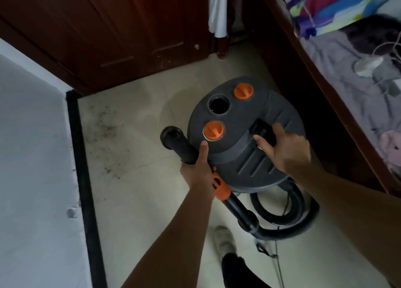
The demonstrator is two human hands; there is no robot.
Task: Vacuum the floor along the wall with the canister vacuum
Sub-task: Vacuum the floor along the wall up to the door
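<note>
A dark grey canister vacuum (240, 157) with two orange caps and an open round port stands on the pale tiled floor (141, 179), close to the bed frame. My left hand (198, 168) grips the black hose wand (181, 145), whose brush nozzle points up-left; an orange collar shows behind the hand. My right hand (282, 145) holds the black handle on top of the canister, fingers curled round it. The black hose (288, 222) loops on the floor behind the canister. Dark dirt specks (104, 135) lie scattered by the black skirting (83, 179) of the white wall.
A dark wooden wardrobe (108, 31) closes the far side. A wooden-framed bed (325, 88) with grey and colourful bedding runs along the right. White cloth (218, 9) hangs between them. My white shoe (225, 242) and a thin cord (277, 261) are near the bottom.
</note>
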